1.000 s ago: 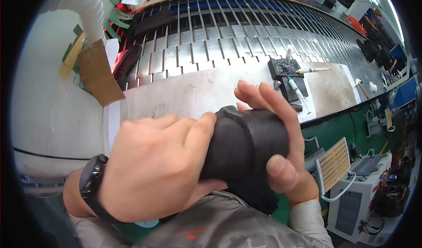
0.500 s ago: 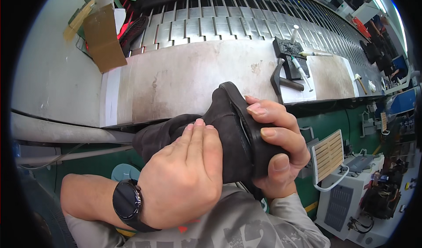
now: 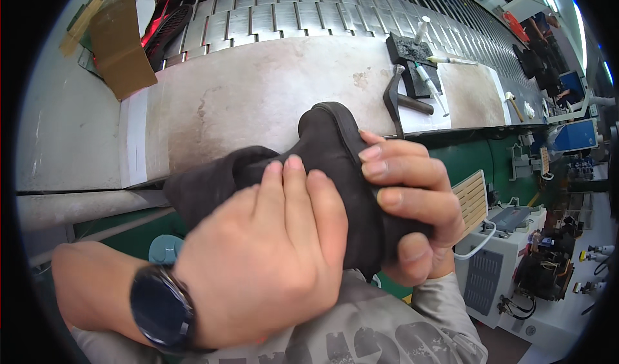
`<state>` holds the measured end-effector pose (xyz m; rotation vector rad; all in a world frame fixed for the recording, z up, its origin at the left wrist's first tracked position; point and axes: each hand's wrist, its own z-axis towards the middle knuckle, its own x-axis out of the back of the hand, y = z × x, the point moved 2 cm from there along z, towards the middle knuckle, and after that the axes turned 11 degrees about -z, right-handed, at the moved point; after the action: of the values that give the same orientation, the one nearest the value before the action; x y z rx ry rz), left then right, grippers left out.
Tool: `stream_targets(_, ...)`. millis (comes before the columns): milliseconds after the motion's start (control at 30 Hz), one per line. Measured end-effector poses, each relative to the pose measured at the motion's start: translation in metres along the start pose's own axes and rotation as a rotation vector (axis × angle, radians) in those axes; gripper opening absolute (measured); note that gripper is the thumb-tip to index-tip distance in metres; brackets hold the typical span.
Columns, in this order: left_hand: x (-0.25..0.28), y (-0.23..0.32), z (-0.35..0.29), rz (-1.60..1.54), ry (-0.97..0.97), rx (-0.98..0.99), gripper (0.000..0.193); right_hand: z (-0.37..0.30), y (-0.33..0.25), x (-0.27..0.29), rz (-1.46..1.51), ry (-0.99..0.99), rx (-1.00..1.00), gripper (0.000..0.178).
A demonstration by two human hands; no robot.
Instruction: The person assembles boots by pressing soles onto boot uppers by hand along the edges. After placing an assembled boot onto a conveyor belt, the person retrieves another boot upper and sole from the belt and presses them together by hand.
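Note:
A dark brown-black boot (image 3: 322, 138) is held in front of my body, near the table's front edge. Its sole side faces right and its shaft droops to the left. Across the upper lies my left hand (image 3: 271, 254), its fingers straight, close together and pressing on the boot; the thumb is hidden. My right hand (image 3: 419, 196) is wrapped round the sole side, fingers bent over the edge and thumb lower down. A dark watch sits on my left wrist.
Beyond the boot is a stained, pale work surface (image 3: 258, 80) with a slatted metal conveyor (image 3: 277, 22) behind it. A hammer (image 3: 406, 99), a black block (image 3: 403, 48) and syringes lie at its right. A cardboard piece (image 3: 122, 45) stands far left; a machine (image 3: 490, 274) stands right.
My view has shifted, and the boot has tilted in my hands. The narrow gap that showed along its sole edge no longer shows. Both hands keep their hold.

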<state>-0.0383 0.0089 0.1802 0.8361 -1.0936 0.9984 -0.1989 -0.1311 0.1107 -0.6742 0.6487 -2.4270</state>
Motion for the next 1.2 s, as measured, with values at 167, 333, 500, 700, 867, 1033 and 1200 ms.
stream_targets(167, -0.021, -0.054, -0.002, -0.017, 0.115, -0.041, 0.043, 0.010, 0.034, -0.025, -0.228, 0.096, 0.217, 0.041)
stream_targets(333, -0.126, -0.126, -0.032, -0.142, 0.180, 0.031, 0.063, -0.031, 0.096, -0.077, -0.558, -0.260, 0.236, 0.050)
stream_targets(500, -0.150, -0.095, -0.070, -0.627, 0.246, 0.239, 0.097, -0.050, 0.092, -0.049, -0.516, -0.396, 0.072, 0.066)
stream_targets(700, -0.196, -0.058, -0.042, -0.542, 0.557, 0.451, 0.112, 0.005, 0.110, -0.021, -0.830, -0.544, 0.117, 0.083)
stream_targets(867, -0.203, -0.056, -0.037, -0.459, 0.625, 0.504, 0.096, 0.022, 0.116, -0.033, -0.824, -0.678, 0.209, 0.065)
stream_targets(1033, -0.203, -0.055, -0.035, -0.451, 0.648, 0.510, 0.086, 0.029, 0.131, -0.029, -0.671, -0.653, 0.251, 0.054)
stream_targets(1200, -0.203, -0.055, -0.032, -0.431, 0.664, 0.519, 0.079, 0.036, 0.136, -0.031, -0.542, -0.658, 0.161, 0.042)
